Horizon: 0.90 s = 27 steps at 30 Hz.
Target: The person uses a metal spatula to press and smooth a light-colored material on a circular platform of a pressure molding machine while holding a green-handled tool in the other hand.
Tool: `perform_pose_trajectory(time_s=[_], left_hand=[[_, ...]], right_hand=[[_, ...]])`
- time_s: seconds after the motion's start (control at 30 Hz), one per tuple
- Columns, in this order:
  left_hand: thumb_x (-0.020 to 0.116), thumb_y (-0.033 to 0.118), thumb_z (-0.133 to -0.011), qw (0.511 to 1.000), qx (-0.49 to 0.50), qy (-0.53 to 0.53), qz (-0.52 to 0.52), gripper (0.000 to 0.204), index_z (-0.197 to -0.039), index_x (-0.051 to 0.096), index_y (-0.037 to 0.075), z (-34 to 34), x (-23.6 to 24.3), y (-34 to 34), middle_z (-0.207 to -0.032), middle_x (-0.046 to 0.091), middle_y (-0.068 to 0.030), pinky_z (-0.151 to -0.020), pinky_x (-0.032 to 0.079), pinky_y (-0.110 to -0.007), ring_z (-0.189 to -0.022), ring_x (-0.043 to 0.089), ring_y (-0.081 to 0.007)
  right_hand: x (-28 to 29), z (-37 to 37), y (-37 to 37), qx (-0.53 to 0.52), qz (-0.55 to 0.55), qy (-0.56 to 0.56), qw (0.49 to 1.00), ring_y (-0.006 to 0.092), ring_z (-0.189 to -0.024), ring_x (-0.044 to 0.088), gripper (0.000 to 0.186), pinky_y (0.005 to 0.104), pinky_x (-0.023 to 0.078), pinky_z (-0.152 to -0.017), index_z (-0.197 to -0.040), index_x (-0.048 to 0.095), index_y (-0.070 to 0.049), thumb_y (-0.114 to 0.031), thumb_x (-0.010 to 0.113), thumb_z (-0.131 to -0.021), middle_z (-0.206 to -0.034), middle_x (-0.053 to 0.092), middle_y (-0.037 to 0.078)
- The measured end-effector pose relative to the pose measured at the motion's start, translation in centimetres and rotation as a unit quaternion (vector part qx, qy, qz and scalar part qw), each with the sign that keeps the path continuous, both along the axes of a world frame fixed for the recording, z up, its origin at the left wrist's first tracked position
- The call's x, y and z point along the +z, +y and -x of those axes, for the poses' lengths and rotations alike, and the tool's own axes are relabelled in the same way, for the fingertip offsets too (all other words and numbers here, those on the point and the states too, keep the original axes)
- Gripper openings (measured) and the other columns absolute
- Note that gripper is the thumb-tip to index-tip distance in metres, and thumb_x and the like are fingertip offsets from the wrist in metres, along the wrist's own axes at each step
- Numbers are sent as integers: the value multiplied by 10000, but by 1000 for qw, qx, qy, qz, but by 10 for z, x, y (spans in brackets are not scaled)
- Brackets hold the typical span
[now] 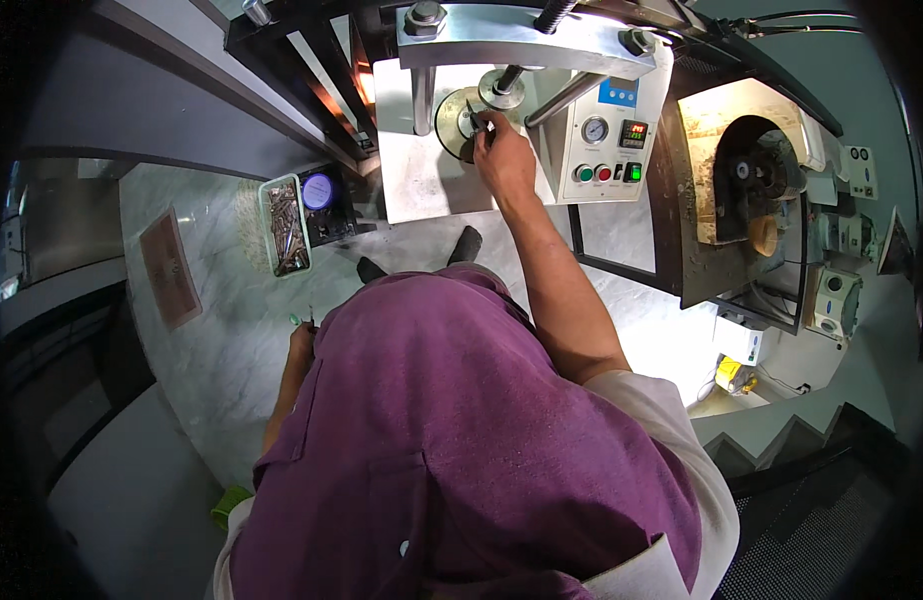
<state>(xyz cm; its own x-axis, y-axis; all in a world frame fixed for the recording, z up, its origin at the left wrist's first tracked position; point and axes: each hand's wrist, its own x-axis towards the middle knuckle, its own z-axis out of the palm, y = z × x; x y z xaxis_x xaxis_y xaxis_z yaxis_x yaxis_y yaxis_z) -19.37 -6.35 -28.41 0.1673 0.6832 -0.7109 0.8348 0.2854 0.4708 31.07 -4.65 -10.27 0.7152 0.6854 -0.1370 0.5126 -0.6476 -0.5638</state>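
Observation:
My right hand [506,160] reaches into a white press machine [402,180] with its fingers closed on a small dark pointed tool [473,116], over a round brass-coloured plate [450,135]. A smaller metal disc on a threaded rod [502,92] stands just behind. Beside the hand is the control panel [610,148] with a gauge, displays and several buttons. My left hand [301,343] hangs low by my purple apron, closed around a thin object with a green part [297,319]; its exact shape is too small to make out.
A tray of metal pieces [286,225] and a purple-lidded tub [319,191] are left of the press. To the right stands a lit metal machine [707,220] with a dark opening, plus several small devices. A brown mat [170,268] lies on the marble floor [202,370].

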Motion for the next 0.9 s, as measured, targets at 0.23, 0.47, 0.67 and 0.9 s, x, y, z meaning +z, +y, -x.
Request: perform_pose_trajectory(time_s=[0.23, 0.47, 0.67, 0.9], left_hand=[[515, 173, -900, 999, -41, 20, -6, 251, -911, 644, -42, -8, 12, 1, -853, 672, -136, -673, 489, -357, -753, 621, -195], [506, 155, -895, 999, -32, 26, 9, 258, -962, 654, -45, -1, 0, 3, -907, 689, -151, -699, 487, -357, -799, 624, -184], [490, 145, -898, 949, 271, -116, 108, 252, -956, 631, -57, 27, -39, -3, -903, 672, -155, -702, 476, -360, -801, 606, -211], [508, 168, -899, 999, -18, -19, -26, 250, -982, 639, -27, 34, -58, -1, -915, 670, -150, -726, 470, -365, -796, 601, -236]], right_hand=[[0, -3, 3, 0, -21, 14, 1000, 355, -840, 673, 288, 440, 520, -765, -1177, 624, -170, -235, 567, -902, -881, 701, 169], [4, -4, 4, 4, -22, 39, 999, 384, -894, 661, 331, 473, 520, -815, -1197, 598, -124, -237, 561, -888, -955, 696, 191], [2, 4, -1, 54, -79, 44, 994, 361, -818, 664, 294, 445, 513, -747, -1175, 607, -142, -222, 568, -895, -868, 689, 178], [-10, 7, -52, 40, -87, 37, 995, 328, -731, 665, 290, 414, 504, -681, -1200, 590, -167, -192, 567, -912, -794, 681, 155]])
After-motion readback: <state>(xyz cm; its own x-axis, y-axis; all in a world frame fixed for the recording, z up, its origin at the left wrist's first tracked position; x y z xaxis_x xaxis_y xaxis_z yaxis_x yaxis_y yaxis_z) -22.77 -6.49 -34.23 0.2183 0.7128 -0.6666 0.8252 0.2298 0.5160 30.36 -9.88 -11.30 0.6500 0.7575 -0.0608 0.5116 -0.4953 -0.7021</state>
